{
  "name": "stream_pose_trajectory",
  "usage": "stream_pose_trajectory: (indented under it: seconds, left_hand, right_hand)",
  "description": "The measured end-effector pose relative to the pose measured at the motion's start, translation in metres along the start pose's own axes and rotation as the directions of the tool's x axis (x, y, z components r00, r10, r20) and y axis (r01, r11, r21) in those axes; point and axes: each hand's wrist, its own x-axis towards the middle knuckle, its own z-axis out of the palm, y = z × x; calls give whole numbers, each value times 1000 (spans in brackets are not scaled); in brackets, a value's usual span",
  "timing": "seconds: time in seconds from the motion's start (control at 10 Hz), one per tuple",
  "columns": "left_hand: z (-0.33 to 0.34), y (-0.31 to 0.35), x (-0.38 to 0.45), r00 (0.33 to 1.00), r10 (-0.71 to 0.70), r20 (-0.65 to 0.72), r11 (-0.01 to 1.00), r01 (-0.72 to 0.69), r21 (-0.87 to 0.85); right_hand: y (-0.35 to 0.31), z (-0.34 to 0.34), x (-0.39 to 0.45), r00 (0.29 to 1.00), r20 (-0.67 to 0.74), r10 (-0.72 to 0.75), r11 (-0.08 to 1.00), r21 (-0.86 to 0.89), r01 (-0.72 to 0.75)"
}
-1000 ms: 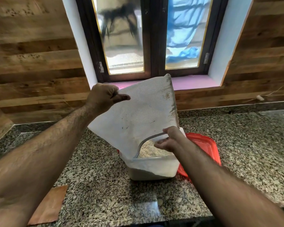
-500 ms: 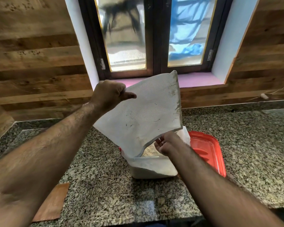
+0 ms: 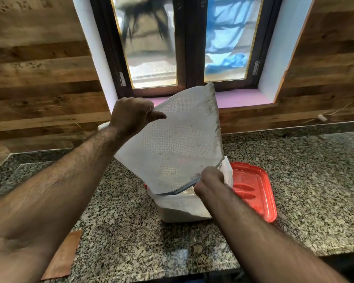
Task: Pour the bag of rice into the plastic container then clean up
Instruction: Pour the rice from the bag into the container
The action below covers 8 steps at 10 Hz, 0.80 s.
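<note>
A white woven bag [image 3: 176, 144] is tipped mouth-down over a translucent plastic container [image 3: 180, 209] on the granite counter [image 3: 131, 242]. My left hand [image 3: 131, 114] grips the bag's raised bottom corner, thumb laid across the fabric. My right hand [image 3: 209, 180] holds the bag's mouth edge at the container's rim. A pale powder fills the lower part of the container. The inside of the bag's mouth is hidden.
A red lid [image 3: 253, 190] lies flat on the counter under and to the right of the container. A brown wooden piece [image 3: 61, 256] sits at the front left edge. A window with a pink sill [image 3: 239, 98] and wood-panelled walls stand behind.
The bag's mouth has dropped lower over the container and now covers its opening. My right hand has turned over on the bag's edge; my left hand keeps the corner raised.
</note>
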Motion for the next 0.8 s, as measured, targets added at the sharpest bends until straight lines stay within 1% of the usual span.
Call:
stream_pose_trajectory:
  seconds: [0.1,0.2,0.3,0.4,0.5,0.6,0.7,0.8]
  left_hand:
    - [1,-2,-5,989,-145,4,981,144,-127]
    - [0,-1,-12,949,-310,55,889,310,-338]
    - [-6,-6,-20,913,-395,99,777,390,-495]
    - [-10,-13,-31,845,-501,185,576,486,-657]
    - [-11,-20,-47,746,-590,310,318,567,-760]
    - [-11,-23,-63,626,-669,400,121,623,-773]
    - [-7,-23,-77,554,-690,465,-23,626,-780]
    - [-3,-23,-88,499,-682,535,-150,621,-770]
  right_hand:
    - [-7,-28,-55,977,-159,-144,987,52,154]
    - [0,-22,-39,975,196,101,371,902,-220]
    - [5,-15,-34,997,-4,74,364,931,-23]
    - [2,-13,-35,997,-70,18,407,912,56]
    - [-6,-15,-35,990,-45,-133,463,880,103]
    - [-16,-17,-38,949,23,-315,532,832,157]
    - [-24,-19,-45,897,66,-437,519,833,192]
    - [-33,-15,-45,852,49,-521,501,826,259]
